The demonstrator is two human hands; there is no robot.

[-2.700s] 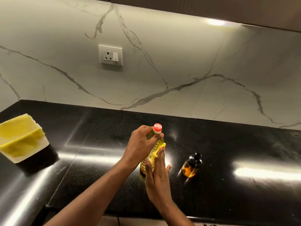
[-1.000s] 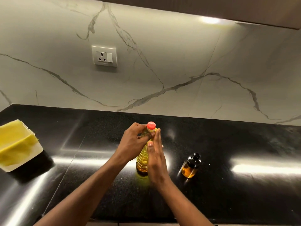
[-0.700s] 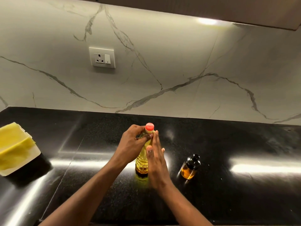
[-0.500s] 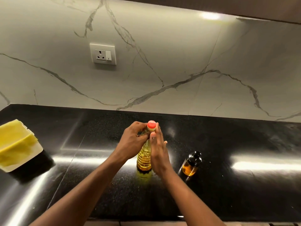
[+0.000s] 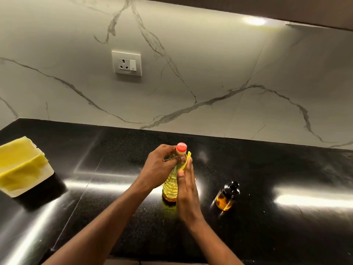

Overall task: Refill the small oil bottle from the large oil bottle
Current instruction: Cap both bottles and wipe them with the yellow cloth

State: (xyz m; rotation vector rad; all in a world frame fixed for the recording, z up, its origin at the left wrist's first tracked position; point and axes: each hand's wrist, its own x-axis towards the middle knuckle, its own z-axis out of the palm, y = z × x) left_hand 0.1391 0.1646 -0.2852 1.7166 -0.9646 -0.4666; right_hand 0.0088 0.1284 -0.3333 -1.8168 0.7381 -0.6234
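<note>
Around large oil bottle (image 5: pixel 170 188) neck, left fingers (image 5: pixel 166 148) curl.

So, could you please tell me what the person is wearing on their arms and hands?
Nothing that shows: the left hand and right hand are bare, with no gloves, rings or bands visible. The left forearm and right forearm are bare to the frame's edge, with no sleeves or watch in view.

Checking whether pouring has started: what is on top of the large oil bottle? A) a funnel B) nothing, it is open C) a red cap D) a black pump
C: the red cap sits on the large oil bottle, whose neck the left hand grips.
</note>
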